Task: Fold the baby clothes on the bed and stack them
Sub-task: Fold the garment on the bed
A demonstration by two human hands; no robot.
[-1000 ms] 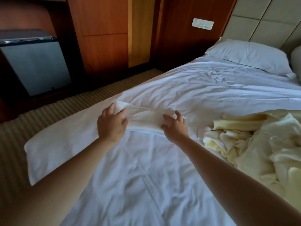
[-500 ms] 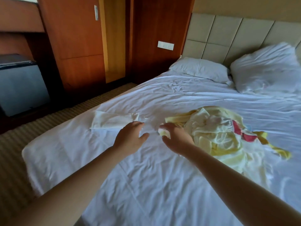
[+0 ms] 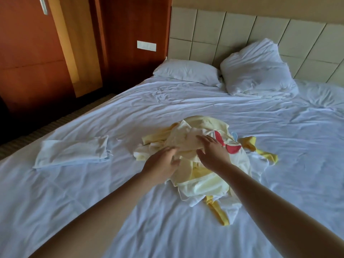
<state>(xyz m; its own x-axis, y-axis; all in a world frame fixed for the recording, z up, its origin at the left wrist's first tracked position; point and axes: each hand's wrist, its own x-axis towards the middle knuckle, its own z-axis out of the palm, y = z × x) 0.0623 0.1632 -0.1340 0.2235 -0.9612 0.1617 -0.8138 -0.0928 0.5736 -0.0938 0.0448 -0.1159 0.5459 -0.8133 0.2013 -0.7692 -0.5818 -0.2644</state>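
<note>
Soft, matt, crumpled cloth throughout the pile of baby clothes (image 3: 201, 183). Left of the pile, thin matt cloth, smoothed flat, in the folded white garment (image 3: 74, 151). Beneath the pile, creased matt cotton-like bed sheet (image 3: 186, 101). Beyond the pile, smooth padded headboard (image 3: 242, 28); far left of it, satin-sheened wooden wardrobe (image 3: 28, 53).

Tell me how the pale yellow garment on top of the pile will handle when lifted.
Probably floppy: the pale yellow garment lies crumpled in soft folds, so it should droop from wherever it is held. Likely light, being thin cloth. It may drag neighbours along, since it is tangled into the pile.
</note>
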